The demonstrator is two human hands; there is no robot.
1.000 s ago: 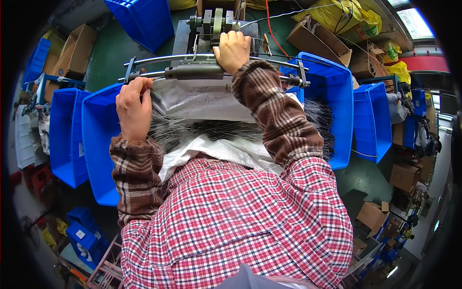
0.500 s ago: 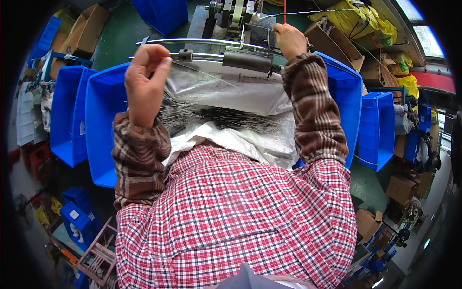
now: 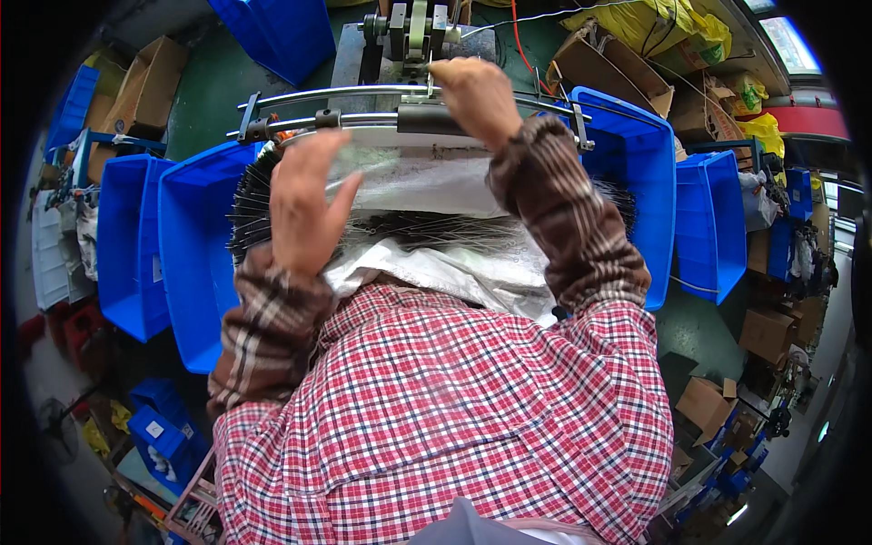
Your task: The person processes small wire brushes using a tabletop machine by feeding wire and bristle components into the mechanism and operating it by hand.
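Note:
My left hand (image 3: 309, 202) is raised over the left end of the wire bundle, its thumb apart from the fingers, and I see nothing in it. The closed fingers of my right hand (image 3: 479, 100) are at the front of a small metal machine (image 3: 418, 36); what they grip is hidden. Below them runs a horizontal metal rod with a dark cylindrical sleeve (image 3: 427, 119). Many thin metal wires (image 3: 418, 231) lie across my lap, between a pale sheet (image 3: 427, 177) and a crumpled white cloth (image 3: 436, 270). Their dark ends (image 3: 250, 204) fan out at the left.
A blue bin (image 3: 195, 263) stands left of my lap and another blue bin (image 3: 649, 200) right of it, with more bins outside them. Cardboard boxes (image 3: 604, 73) and yellow bags (image 3: 636, 27) lie at the far right. A red cable (image 3: 527, 45) hangs beside the machine.
My right hand has moved left along the rod to the machine's front. My left hand has gone from a pinch at the rod's left end to spread fingers, slightly lower and nearer me.

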